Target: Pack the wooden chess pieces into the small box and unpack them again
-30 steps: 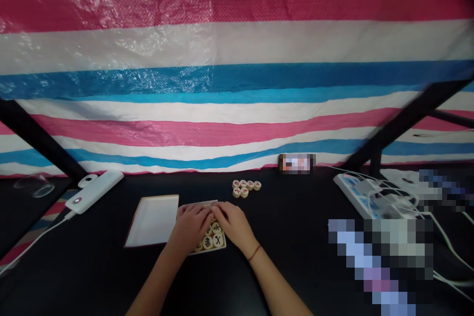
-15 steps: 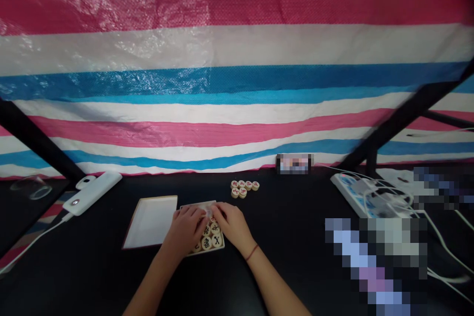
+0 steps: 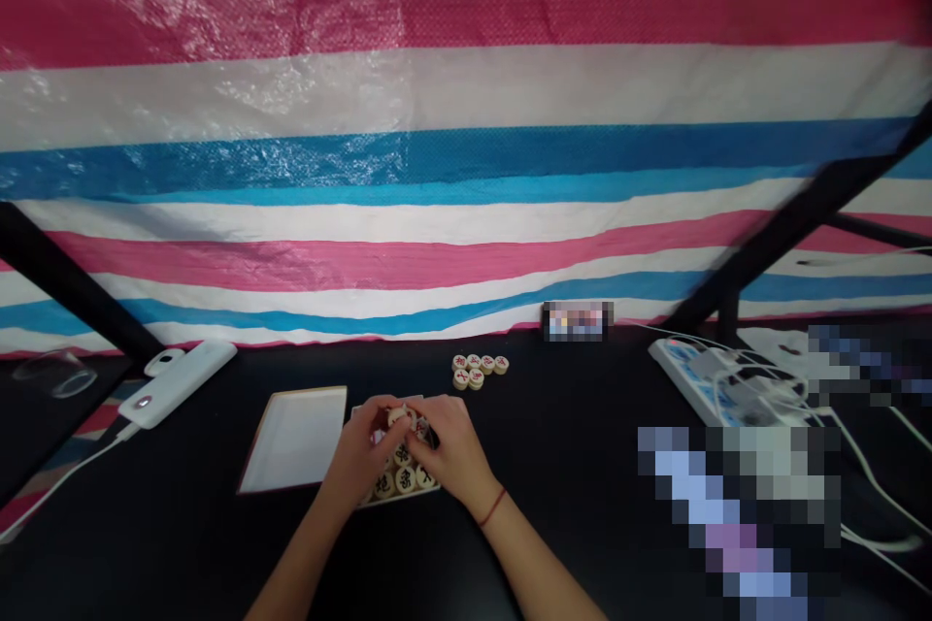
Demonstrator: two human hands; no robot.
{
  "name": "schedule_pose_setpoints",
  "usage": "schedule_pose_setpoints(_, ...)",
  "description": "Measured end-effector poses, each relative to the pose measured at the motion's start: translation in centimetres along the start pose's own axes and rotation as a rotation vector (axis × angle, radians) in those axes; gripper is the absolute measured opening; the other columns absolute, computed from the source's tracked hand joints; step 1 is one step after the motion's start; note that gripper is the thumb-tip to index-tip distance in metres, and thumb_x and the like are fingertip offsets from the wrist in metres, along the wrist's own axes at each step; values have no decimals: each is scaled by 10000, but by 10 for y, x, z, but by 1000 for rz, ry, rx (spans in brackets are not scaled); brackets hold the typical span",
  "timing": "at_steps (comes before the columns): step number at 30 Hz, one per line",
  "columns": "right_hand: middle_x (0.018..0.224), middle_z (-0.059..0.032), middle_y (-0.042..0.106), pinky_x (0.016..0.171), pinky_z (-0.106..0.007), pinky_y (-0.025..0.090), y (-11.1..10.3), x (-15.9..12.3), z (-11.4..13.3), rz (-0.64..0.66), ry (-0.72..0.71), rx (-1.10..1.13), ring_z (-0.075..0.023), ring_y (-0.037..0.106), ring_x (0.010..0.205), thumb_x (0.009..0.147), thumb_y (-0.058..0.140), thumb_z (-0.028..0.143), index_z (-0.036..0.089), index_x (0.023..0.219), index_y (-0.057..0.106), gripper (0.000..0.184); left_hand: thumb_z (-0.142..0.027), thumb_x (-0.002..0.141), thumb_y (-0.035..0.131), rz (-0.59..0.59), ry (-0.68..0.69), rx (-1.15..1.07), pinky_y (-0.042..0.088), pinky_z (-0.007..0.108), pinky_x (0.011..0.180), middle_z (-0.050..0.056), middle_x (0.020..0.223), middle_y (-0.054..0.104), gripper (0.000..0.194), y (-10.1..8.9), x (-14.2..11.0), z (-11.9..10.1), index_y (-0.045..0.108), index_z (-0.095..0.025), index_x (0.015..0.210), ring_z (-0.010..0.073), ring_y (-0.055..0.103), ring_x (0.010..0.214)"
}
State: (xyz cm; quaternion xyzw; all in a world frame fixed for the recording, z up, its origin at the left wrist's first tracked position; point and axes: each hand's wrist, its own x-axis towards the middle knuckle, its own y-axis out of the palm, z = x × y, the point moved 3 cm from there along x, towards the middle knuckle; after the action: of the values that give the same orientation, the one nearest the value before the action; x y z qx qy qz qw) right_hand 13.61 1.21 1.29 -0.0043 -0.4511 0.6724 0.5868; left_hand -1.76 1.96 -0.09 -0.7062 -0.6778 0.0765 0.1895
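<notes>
Small open box [image 3: 397, 483] of round wooden game pieces, set on the black surface [image 3: 568, 466] near its front middle. Pieces inside lying flat, pale faces up, dark and red characters on top; near rows visible, far rows hidden by the hands.

Left hand [image 3: 358, 458] over the left part of the box, fingers curled toward the box centre. Right hand [image 3: 446, 451] over the right part, a red string around its wrist. Fingertips of both hands meeting above the far end of the box around one pale round piece [image 3: 397, 415], raised above the rest. Grip of both hands: partly closed, fingertips pinched on that piece; which hand carries it, impossible to tell.

Just left of the box, touching or nearly touching it: a flat white lid [image 3: 295, 439], lying face up, dark red edge showing. Farther back and to the right, well apart from the box: a small cluster of loose pieces [image 3: 479, 369], red characters up, packed side by side.

At the far left of the surface: a white power bank [image 3: 179, 381] with a white cable running toward the left edge, and a small white device just behind it. At the far right: a white power strip [image 3: 717, 386] with several white plugs and cables. Behind everything: a striped sheet [image 3: 466, 165], red, white, blue and pink bands, crossed by black slanted bars at both sides.
</notes>
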Motion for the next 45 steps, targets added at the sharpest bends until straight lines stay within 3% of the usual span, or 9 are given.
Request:
schedule_pose_setpoints(6, 985, -66, 685, 835, -362, 450, -5, 2, -9, -150, 13, -38, -215, 614, 929, 834, 587, 221, 201, 1050, 626, 221, -423, 785, 618, -3, -79, -106, 539, 314, 733, 37, 884, 705, 285, 1, 0, 3, 638, -191, 949, 190, 666, 795)
schedule_pose_setpoints(9, 997, -91, 671, 860, -376, 471, -22, 1, -32, -313, 143, -75, -225, 609, 954, 838, 534, 229, 186, 1021, 636, 215, -453, 790, 619, -65, -107, -121, 537, 302, 706, 34, 881, 694, 352, -1, 1, 12, 632, -194, 1028, 182, 659, 773)
schedule_pose_setpoints(12, 964, -113, 667, 780, -359, 494, -45, -5, -66, -440, 346, -136, -219, 612, 836, 832, 511, 307, 158, 1012, 657, 276, -452, 793, 618, -105, -108, -129, 540, 305, 725, 53, 943, 685, 375, -3, 3, 20, 631, -195, 1066, 185, 658, 808)
schedule_pose_setpoints(16, 912, -100, 680, 665, -316, 475, -68, -17, -101, -444, 601, -216, -179, 574, 653, 769, 520, 369, 137, 1056, 663, 396, -415, 766, 635, -152, -86, -120, 543, 307, 734, 50, 937, 674, 383, -7, 4, 22, 631, -189, 1075, 175, 656, 789)
schedule_pose_setpoints(20, 854, -67, 691, 621, -293, 439, -73, -22, -111, -384, 724, -218, -175, 571, 619, 742, 519, 404, 168, 1005, 655, 379, -420, 782, 618, -128, -103, -99, 526, 298, 727, 39, 921, 676, 420, -8, 4, 22, 611, -194, 1136, 168, 645, 775)
schedule_pose_setpoints(25, 859, -51, 700, 618, -282, 413, -71, -23, -111, -303, 757, -258, -180, 598, 642, 751, 521, 390, 200, 943, 649, 299, -478, 813, 595, -70, -146, -149, 484, 258, 638, 12, 832, 657, 488, -4, 3, 27, 553, -201, 1212, 154, 614, 719)
schedule_pose_setpoints(31, 909, -48, 714, 635, -274, 412, -73, -28, -117, -237, 829, -339, -209, 641, 757, 739, 554, 325, 220, 950, 646, 253, -470, 804, 609, -77, -131, -178, 436, 232, 583, -28, 733, 593, 394, -3, 2, 25, 547, -198, 1081, 128, 564, 634)
schedule_pose_setpoints(41, 973, -81, 690, 771, -313, 460, -53, -21, -111, -136, 609, -378, -221, 633, 855, 800, 507, 299, 181, 948, 653, 239, -482, 820, 572, 15, -126, -1, 459, 270, 636, -16, 730, 631, 392, -2, 0, 18, 571, -206, 1098, 163, 605, 680)
schedule_pose_setpoints(45, 974, -101, 681, 757, -319, 478, -58, -16, -100, -226, 541, -298, -221, 629, 852, 813, 513, 328, 163, 979, 658, 274, -487, 800, 577, 15, -122, 98, 468, 280, 648, -6, 741, 656, 403, -4, 0, 10, 604, -214, 1095, 173, 619, 683)
